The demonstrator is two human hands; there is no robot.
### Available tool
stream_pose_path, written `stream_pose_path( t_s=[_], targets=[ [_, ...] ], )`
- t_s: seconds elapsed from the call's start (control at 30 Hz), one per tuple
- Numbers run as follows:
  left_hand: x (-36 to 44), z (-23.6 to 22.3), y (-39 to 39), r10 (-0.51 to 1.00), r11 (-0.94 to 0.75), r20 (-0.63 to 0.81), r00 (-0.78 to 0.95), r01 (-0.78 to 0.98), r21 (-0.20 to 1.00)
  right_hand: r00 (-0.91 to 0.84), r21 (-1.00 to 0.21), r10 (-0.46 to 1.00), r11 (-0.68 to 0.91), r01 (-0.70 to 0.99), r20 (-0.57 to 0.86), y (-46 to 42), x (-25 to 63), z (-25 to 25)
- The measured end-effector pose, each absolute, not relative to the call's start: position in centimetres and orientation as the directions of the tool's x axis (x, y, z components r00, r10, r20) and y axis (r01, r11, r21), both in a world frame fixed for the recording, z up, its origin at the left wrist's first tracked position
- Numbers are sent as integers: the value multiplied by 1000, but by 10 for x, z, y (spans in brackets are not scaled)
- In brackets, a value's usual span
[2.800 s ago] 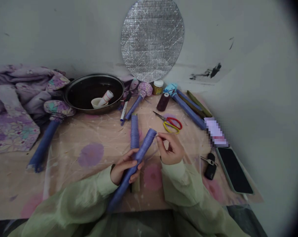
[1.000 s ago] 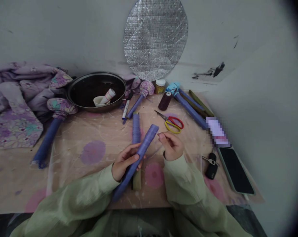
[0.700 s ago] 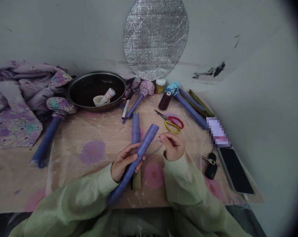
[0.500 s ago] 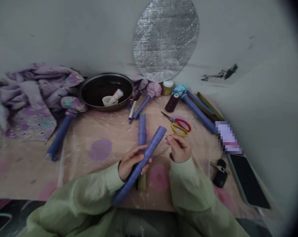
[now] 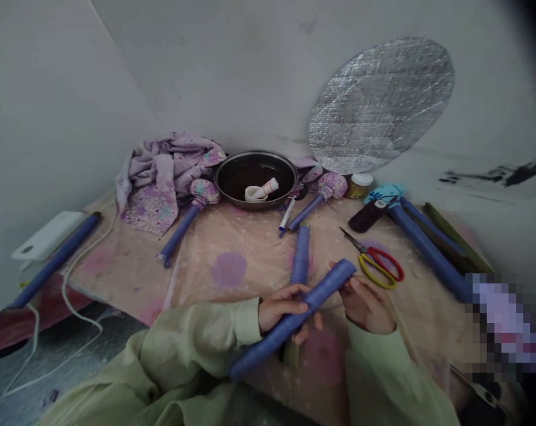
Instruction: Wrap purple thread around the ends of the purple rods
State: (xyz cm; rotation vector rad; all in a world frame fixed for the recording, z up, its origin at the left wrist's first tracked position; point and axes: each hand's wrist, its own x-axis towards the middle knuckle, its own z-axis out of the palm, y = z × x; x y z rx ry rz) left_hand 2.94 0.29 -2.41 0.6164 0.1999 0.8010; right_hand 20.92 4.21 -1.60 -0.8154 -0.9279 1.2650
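My left hand (image 5: pixel 283 307) is wrapped round the middle of a purple-wrapped stick (image 5: pixel 315 299), held slanting from lower left to upper right. At its upper end my right hand (image 5: pixel 370 302) presses its fingers against the stick, one fingertip showing behind it. Whether a thread is pinched there is too fine to see. Under the held stick lies a second wrapped stick (image 5: pixel 300 254), its bare olive end partly hidden by my left hand. Scissors (image 5: pixel 378 266) with red and yellow handles lie just beyond my right hand. A dark thread spool (image 5: pixel 366 217) rests behind them.
A pan (image 5: pixel 257 205) holding a small white cup stands at the back. Cloth-headed mallets (image 5: pixel 181 234), a marker (image 5: pixel 287 214), a jar (image 5: pixel 359 186) and crumpled floral cloth (image 5: pixel 150 195) lie around. At left are a white device (image 5: pixel 50 236) and its cable; a silver oval leans on the wall.
The view has turned left, bringing the white device and cable into sight. My right hand has moved from beside the stick's upper end onto it; my left hand keeps its hold.
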Motion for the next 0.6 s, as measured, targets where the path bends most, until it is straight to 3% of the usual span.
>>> stream_pose_path(
  t_s=[0.3,0.47,0.6],
  targets=[
    [27,-30,8,633,580,69,771,-531,617,90,-905,982,189,-380,167,37,213,-12],
    [26,-28,10,601,637,-14,799,-469,612,118,-905,970,242,-349,214,39,214,-15],
    [24,-19,9,656,582,-113,747,-405,705,146,-893,970,236,-384,193,41,212,-15]
  ],
)
